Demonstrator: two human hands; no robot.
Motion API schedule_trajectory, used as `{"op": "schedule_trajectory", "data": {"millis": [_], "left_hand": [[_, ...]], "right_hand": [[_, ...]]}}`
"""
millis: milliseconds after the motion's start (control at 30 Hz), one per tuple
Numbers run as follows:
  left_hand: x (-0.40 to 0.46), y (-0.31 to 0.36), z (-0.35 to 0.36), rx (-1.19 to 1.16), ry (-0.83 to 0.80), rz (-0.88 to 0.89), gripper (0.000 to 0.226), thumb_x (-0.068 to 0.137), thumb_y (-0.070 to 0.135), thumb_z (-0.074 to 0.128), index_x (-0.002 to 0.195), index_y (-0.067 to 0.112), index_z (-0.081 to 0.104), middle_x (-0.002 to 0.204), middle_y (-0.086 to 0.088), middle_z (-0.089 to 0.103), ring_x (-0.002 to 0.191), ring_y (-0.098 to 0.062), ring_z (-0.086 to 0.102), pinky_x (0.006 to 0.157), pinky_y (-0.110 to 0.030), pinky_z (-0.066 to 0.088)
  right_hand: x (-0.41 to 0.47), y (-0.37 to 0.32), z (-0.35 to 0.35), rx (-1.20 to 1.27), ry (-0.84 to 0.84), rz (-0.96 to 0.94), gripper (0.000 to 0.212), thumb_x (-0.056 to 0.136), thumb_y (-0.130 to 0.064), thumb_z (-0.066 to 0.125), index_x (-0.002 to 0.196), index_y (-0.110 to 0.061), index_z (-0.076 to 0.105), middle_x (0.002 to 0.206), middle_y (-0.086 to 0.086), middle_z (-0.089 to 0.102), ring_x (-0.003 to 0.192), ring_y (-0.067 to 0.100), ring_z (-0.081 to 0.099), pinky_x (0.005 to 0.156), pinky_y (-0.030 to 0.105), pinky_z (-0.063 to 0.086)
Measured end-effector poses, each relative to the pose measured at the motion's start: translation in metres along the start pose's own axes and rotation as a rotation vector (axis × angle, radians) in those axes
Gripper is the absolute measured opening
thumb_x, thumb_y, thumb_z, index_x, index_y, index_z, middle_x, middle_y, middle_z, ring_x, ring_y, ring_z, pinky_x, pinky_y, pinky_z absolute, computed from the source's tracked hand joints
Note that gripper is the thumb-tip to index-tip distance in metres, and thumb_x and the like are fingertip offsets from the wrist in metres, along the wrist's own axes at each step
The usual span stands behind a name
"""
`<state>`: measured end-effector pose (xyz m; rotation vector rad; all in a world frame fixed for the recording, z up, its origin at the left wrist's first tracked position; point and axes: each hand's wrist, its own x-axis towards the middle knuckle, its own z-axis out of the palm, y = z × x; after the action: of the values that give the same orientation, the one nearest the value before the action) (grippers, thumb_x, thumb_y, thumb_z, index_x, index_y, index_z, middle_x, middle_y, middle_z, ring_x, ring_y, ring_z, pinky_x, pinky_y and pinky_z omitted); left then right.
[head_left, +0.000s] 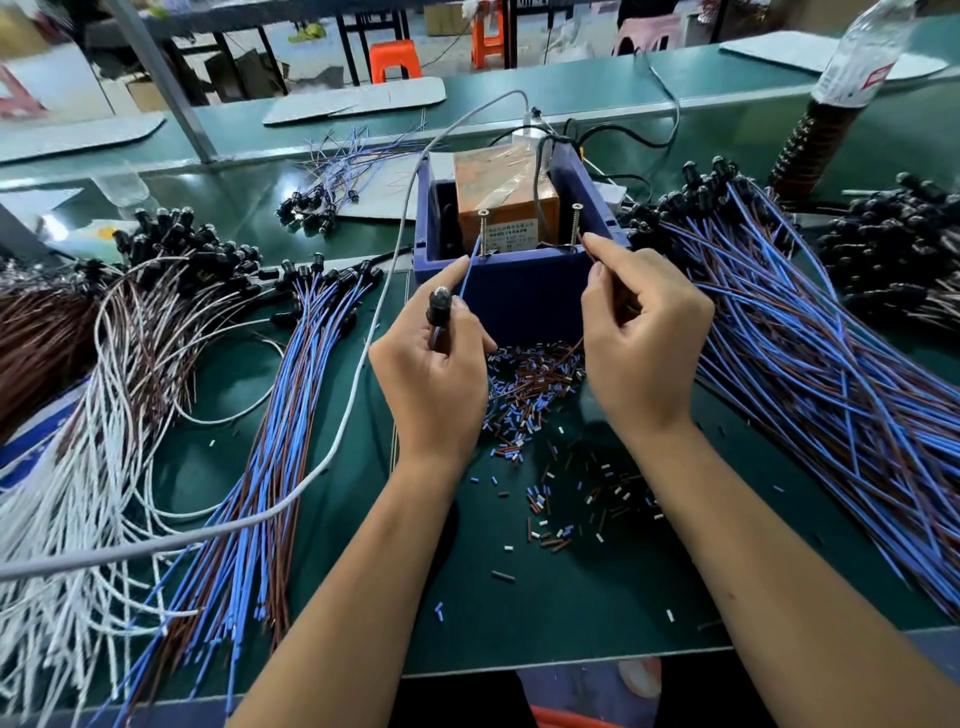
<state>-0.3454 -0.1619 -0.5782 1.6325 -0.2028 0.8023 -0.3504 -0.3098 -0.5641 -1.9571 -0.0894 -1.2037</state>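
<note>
Item 1: left hand (436, 364), just left of centre in my feed. Its fingers are curled round a black-capped lead (439, 306). The lead's blue wire (470, 275) runs up towards 1 o'clock to the left screw (483, 234).

Item 2: right hand (644, 332), at 3 o'clock from the left one. Finger and thumb pinch a thin brown wire (602, 278), with the index fingertip just beside the foot of the right screw (575, 223). I cannot tell whether the wire end touches it.

Item 3: blue box (519, 296), at 12 o'clock from both hands. Its front wall carries the two upright screws, and an orange block (506, 197) sits inside.

Item 4: insulation offcuts (530, 384), blue, brown and white. They are heaped between the wrists and scattered on the green mat (571, 597) towards 6 o'clock.

Item 5: grey cable (363, 364). It sweeps from the box top down to 8 o'clock and passes close by the left wrist.

Item 6: blue-and-brown lead bundles, one at 3 o'clock (831, 338) and one at 8 o'clock (270, 441). Both crowd the working gap.

Item 7: white leads (78, 493), at 9 o'clock.

Item 8: plastic bottle (862, 52), at 1 o'clock, well apart.
</note>
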Motion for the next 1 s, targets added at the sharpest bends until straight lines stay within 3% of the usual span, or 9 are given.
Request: {"op": "schedule_trajectory", "data": {"millis": [200, 333, 500, 533, 633, 733, 800, 933, 1000], "left_hand": [[0.0, 0.006, 0.0, -0.012, 0.058, -0.027, 0.037, 0.094, 0.004, 0.051, 0.109, 0.028, 0.074, 0.057, -0.019, 0.051, 0.05, -0.04, 0.044, 0.046, -0.049, 0.04], [-0.001, 0.004, -0.001, 0.055, 0.082, 0.006, 0.037, 0.093, -0.001, 0.051, 0.109, 0.02, 0.077, 0.05, 0.008, 0.038, 0.046, -0.012, 0.032, 0.049, -0.034, 0.034], [0.0, 0.009, -0.003, 0.029, 0.087, -0.017, 0.036, 0.094, -0.003, 0.051, 0.108, 0.016, 0.078, 0.053, 0.006, 0.032, 0.047, -0.023, 0.031, 0.053, -0.017, 0.037], [0.0, 0.01, -0.003, 0.035, 0.085, -0.013, 0.036, 0.094, -0.003, 0.052, 0.108, 0.016, 0.078, 0.053, 0.004, 0.032, 0.047, -0.023, 0.03, 0.053, -0.017, 0.037], [0.001, 0.011, -0.003, 0.038, 0.096, -0.033, 0.037, 0.093, -0.001, 0.051, 0.106, 0.024, 0.076, 0.056, 0.007, 0.041, 0.046, -0.016, 0.03, 0.05, -0.039, 0.033], [0.0, 0.012, -0.005, 0.011, 0.178, -0.032, 0.033, 0.094, 0.0, 0.052, 0.105, 0.021, 0.075, 0.064, 0.014, 0.059, 0.048, -0.002, 0.041, 0.05, -0.02, 0.032], [0.0, 0.015, -0.003, -0.039, 0.237, -0.041, 0.03, 0.093, -0.002, 0.052, 0.104, 0.014, 0.075, 0.069, 0.016, 0.064, 0.053, -0.001, 0.047, 0.055, -0.016, 0.037], [0.0, 0.041, 0.025, -0.178, 0.149, -0.166, 0.026, 0.093, 0.001, 0.052, 0.101, 0.003, 0.077, 0.057, 0.008, 0.047, 0.05, -0.009, 0.037, 0.05, -0.023, 0.03], [-0.001, 0.063, 0.05, -0.169, 0.064, -0.224, 0.025, 0.092, 0.001, 0.054, 0.095, 0.01, 0.078, 0.054, 0.013, 0.048, 0.046, -0.004, 0.037, 0.047, -0.017, 0.03]], "right_hand": [[0.0, 0.002, 0.0, 0.013, 0.006, -0.011, 0.024, 0.101, 0.0, 0.058, 0.116, 0.0, 0.077, 0.086, 0.009, 0.073, 0.073, 0.02, 0.065, 0.065, 0.03, 0.052], [0.001, 0.002, 0.0, 0.0, 0.0, -0.009, 0.024, 0.101, 0.0, 0.058, 0.116, 0.0, 0.077, 0.083, 0.009, 0.072, 0.069, 0.019, 0.062, 0.062, 0.021, 0.045], [0.001, -0.001, -0.001, 0.002, -0.009, -0.006, 0.024, 0.102, 0.0, 0.058, 0.116, 0.001, 0.077, 0.084, 0.008, 0.071, 0.069, 0.018, 0.062, 0.061, 0.023, 0.046], [0.001, -0.001, -0.001, 0.002, -0.01, -0.005, 0.024, 0.102, 0.0, 0.058, 0.116, 0.001, 0.077, 0.084, 0.008, 0.072, 0.07, 0.018, 0.062, 0.062, 0.022, 0.046], [0.001, -0.001, -0.001, 0.0, -0.012, 0.006, 0.024, 0.101, 0.0, 0.058, 0.117, 0.001, 0.076, 0.088, 0.009, 0.073, 0.074, 0.018, 0.065, 0.066, 0.022, 0.05], [0.0, -0.002, -0.003, 0.016, 0.005, 0.046, 0.024, 0.1, -0.001, 0.06, 0.117, 0.0, 0.076, 0.099, 0.008, 0.077, 0.088, 0.015, 0.071, 0.079, 0.021, 0.055], [0.0, -0.004, -0.006, 0.043, 0.031, 0.095, 0.025, 0.099, -0.003, 0.061, 0.118, -0.002, 0.076, 0.102, 0.005, 0.077, 0.091, 0.011, 0.071, 0.082, 0.023, 0.057], [0.0, -0.003, -0.021, 0.071, 0.109, 0.179, 0.024, 0.098, -0.006, 0.062, 0.117, -0.009, 0.077, 0.083, -0.006, 0.069, 0.072, 0.004, 0.062, 0.069, 0.022, 0.052], [0.009, 0.003, -0.038, 0.072, 0.173, 0.243, 0.024, 0.098, -0.01, 0.062, 0.118, -0.011, 0.076, 0.08, -0.006, 0.067, 0.068, 0.012, 0.063, 0.066, 0.034, 0.055]]}}
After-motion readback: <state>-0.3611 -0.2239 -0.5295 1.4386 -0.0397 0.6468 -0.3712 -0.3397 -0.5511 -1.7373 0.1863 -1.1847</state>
